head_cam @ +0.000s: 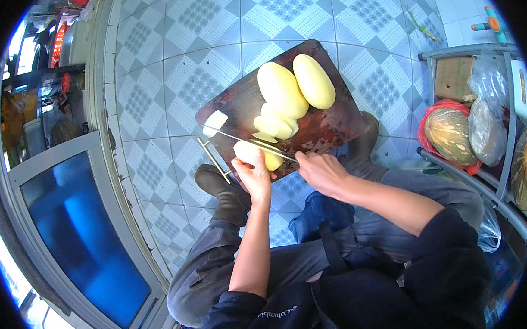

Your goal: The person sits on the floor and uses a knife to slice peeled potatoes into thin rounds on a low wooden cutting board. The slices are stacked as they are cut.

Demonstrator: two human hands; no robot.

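My right hand grips a knife, whose thin blade reaches left across a dark cutting board. Under my left hand, a cut peeled potato is held against the board's near edge. The blade lies over this potato, and part of it is hidden by the fingers. Just beyond, several pale slices overlap. A cut chunk rests by the blade's far end. Farther back on the board lie two large whole peeled potatoes, one in the middle and one at right.
A metal handle is at the board's left end. My boots stand on patterned floor tiles. At right, a metal rack holds a pumpkin, plastic bags and a cardboard box. A framed glass door is at left.
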